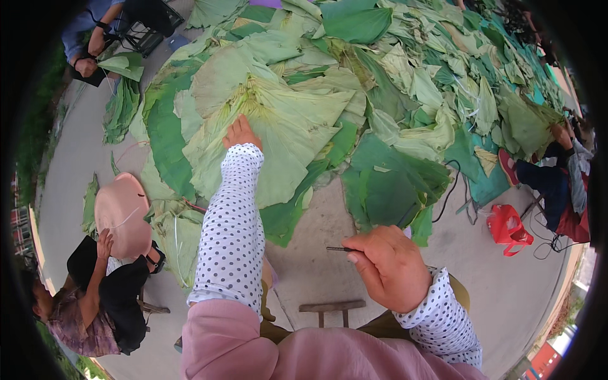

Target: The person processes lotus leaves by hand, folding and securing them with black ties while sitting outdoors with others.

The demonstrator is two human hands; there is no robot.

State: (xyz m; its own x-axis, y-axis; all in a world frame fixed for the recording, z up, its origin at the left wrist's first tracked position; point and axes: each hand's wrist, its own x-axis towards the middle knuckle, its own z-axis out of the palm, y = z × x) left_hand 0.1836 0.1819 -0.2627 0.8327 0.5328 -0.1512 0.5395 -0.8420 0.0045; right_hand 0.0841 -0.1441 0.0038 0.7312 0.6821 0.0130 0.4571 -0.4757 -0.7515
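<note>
My left hand reaches forward and rests on a broad pale-green lotus leaf. Its palm side is hidden, but nothing shows held in it. This leaf lies on top of a wide stack, with a darker green leaf under its left side. Near my body, my right hand is closed around a thin dark metal rod with a twisted-looking tip pointing left. Beyond that hand lies a cluster of dark green lotus leaves on the concrete ground.
A large leaf heap spreads to the back right. At left, a seated person holds a pink plastic basin beside a tied leaf bundle. Other people work with leaves behind and at right, near a red plastic bag. A wooden stool is below.
</note>
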